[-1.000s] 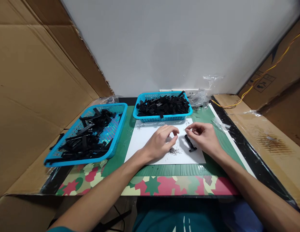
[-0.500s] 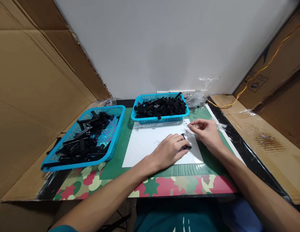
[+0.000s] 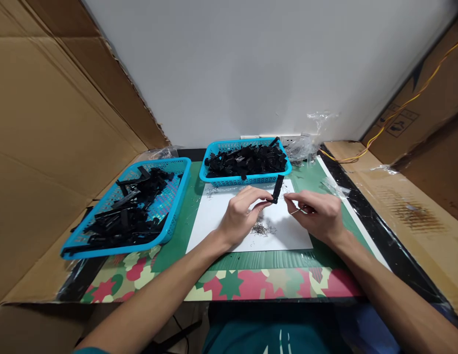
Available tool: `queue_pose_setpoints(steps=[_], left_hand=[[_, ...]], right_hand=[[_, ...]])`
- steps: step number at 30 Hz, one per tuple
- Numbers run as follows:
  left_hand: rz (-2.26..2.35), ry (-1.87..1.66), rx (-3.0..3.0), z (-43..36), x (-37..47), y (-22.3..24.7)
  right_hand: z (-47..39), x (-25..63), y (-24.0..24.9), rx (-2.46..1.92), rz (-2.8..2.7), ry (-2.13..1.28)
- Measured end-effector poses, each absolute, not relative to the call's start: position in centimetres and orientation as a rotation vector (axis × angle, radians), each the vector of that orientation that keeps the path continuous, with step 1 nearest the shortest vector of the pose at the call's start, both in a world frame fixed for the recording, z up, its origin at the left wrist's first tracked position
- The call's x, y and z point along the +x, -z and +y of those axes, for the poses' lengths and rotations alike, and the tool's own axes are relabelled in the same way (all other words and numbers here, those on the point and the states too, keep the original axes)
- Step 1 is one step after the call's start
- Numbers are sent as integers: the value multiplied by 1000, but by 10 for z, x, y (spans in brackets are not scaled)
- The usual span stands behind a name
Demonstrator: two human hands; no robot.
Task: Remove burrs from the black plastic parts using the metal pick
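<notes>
Between the thumb and fingers of my left hand (image 3: 243, 211) is a black plastic piece (image 3: 278, 190), its long part standing up above the fingertips. Close to its right side, my right hand (image 3: 317, 209) is pinched, with a thin, pale rod-like thing (image 3: 295, 211) showing at the fingers; its kind is unclear. Whatever sits at the right fingertips is too small to make out. Under the hands lies a white sheet (image 3: 206, 231), bearing a small heap of tiny metal wire pieces (image 3: 261, 228) and a few scattered ones.
A blue basket (image 3: 177, 206) of long black plastic pieces stands at the left. Another blue basket (image 3: 247, 180), full of black parts, is behind the sheet. Cardboard walls (image 3: 59, 123) flank the table. Clear plastic bags (image 3: 301, 147) and a yellow cable (image 3: 376, 135) are at the back right.
My left hand has lifted the black piece off the sheet and turned it upright, uncovering the metal heap. My right hand has come slightly down, facing the piece.
</notes>
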State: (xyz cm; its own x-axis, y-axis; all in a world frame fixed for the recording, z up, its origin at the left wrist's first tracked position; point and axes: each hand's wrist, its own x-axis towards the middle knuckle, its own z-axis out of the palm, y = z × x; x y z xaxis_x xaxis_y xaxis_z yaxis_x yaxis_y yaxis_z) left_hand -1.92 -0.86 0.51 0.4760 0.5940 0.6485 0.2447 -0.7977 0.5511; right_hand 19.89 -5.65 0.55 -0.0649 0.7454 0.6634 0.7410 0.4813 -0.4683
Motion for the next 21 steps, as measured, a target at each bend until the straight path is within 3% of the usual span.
queue_pose_setpoints(steps=[6,21], left_hand=[[559,-1321,2362,-9,-20,-4],[542,-1352,2345,-9,-20,-5]], right_hand=[[-57,196,3,-1080,-1943,19],[-60,196,-4,-1105,-1959,-99]])
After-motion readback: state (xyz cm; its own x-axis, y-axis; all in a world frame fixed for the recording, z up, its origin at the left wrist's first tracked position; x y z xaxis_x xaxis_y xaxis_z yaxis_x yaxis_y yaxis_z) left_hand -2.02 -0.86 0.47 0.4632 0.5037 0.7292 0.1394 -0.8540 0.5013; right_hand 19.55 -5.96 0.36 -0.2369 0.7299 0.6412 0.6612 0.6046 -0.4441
